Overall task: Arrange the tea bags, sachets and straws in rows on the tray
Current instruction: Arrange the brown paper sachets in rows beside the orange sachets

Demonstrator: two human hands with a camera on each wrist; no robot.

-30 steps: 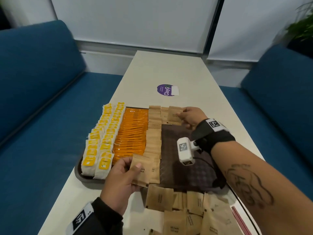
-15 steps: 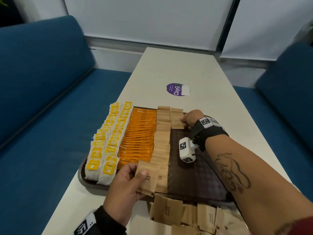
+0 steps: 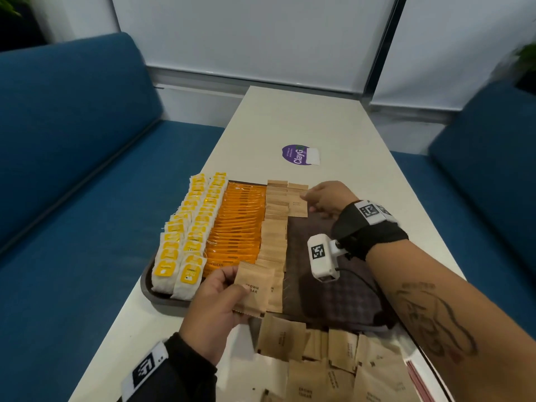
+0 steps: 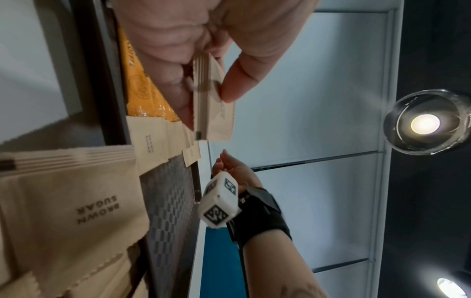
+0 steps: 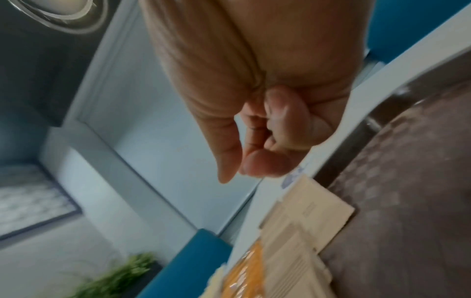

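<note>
A: Two rows of yellow-tagged tea bags [image 3: 185,236] are lining the tray's [image 3: 162,300] left edge in the head view, with a row of orange sachets [image 3: 236,227] lying beside them and a row of brown sugar sachets [image 3: 274,236] running next to those.

B: And the left hand [image 3: 216,309]?

A: It is gripping a small stack of brown sachets [image 3: 252,288] over the tray's near edge, thumb on top. The right hand [image 3: 327,198] is hovering at the tray's far edge, fingertips just beside the second brown row [image 3: 297,200]; whether they are touching is hard to tell. Loose brown sachets [image 3: 319,367] are lying in a heap on the tabletop [image 3: 304,120], past the tray's near edge, with pink straws [image 3: 417,381] at the tabletop's right edge.

B: What is the left wrist view showing?

A: The left hand [image 4: 203,40] is pinching the stack [image 4: 216,108] between thumb and fingers, above the orange sachets [image 4: 145,90].

B: And the right wrist view?

A: It is blurred. The right hand [image 5: 254,100] is hanging with fingers loosely curled, holding nothing, above the brown sachets [image 5: 305,217] at the tray's far edge.
</note>
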